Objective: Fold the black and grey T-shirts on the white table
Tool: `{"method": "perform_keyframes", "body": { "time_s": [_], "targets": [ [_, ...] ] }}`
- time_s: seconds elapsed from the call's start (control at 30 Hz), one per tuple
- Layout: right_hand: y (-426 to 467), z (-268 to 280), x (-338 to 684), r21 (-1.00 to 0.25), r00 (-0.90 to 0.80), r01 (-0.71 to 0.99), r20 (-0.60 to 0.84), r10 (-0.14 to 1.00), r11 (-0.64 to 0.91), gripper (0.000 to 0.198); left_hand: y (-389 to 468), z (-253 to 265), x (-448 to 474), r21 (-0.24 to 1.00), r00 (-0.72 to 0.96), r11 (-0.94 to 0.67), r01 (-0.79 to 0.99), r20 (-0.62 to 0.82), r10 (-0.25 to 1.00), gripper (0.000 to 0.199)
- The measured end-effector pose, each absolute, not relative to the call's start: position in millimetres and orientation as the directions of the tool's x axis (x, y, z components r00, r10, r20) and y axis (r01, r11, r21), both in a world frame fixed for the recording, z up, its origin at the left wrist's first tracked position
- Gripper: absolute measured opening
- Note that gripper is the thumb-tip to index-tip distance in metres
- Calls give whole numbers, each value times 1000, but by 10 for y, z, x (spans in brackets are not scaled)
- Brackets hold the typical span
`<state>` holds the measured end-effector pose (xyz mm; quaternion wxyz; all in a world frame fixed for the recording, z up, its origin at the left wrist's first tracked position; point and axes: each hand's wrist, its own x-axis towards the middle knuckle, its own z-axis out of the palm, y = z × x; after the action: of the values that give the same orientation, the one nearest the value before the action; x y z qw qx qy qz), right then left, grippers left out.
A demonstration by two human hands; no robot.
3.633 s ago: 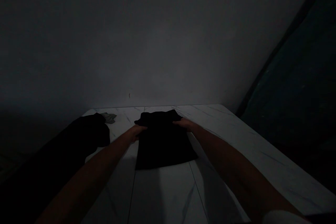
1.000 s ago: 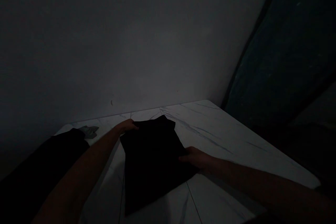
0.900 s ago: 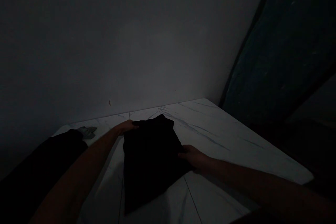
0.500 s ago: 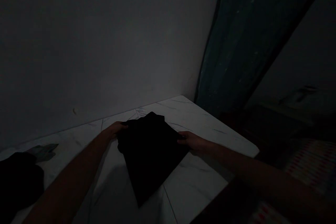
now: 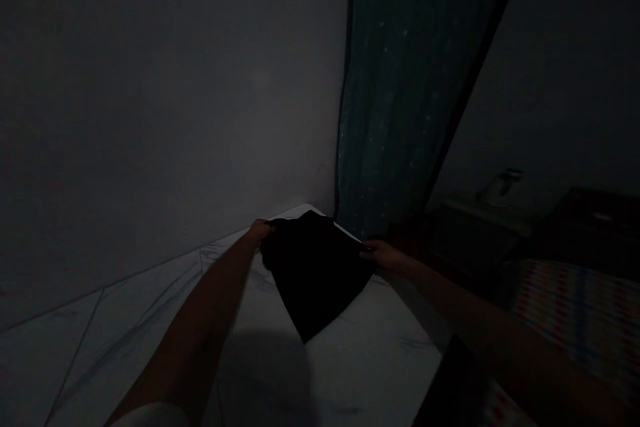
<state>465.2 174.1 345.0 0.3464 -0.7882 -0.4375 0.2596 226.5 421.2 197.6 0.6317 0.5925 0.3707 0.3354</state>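
A black piece of cloth (image 5: 317,273), perhaps a folded garment, is stretched between my hands over the far end of the white marbled surface (image 5: 360,360). My left hand (image 5: 261,232) pinches its upper left edge. At the right corner, my right hand (image 5: 383,256) grips it between thumb and fingers. The near edge tapers to a point towards me. Darkness hides the folds and the exact kind of garment.
A pale wall (image 5: 175,100) runs along the left and back of the surface. Beyond the far corner hangs a dark teal curtain (image 5: 390,100). To the right lies a colourful patterned cloth (image 5: 575,313), with a dim low piece of furniture (image 5: 475,230) behind it.
Both hands and the black cloth have moved towards the far corner of the surface. My view has swung right, so the dark heap at the left is out of view.
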Motion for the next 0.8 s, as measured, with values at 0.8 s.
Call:
{"method": "perform_keyframes", "body": {
  "time_s": [0.8],
  "targets": [
    [1619, 3534, 4843, 67, 432, 885, 249, 867, -460, 31, 3852, 1590, 2620, 623, 604, -620, 477, 280, 746, 75]
  ]
}}
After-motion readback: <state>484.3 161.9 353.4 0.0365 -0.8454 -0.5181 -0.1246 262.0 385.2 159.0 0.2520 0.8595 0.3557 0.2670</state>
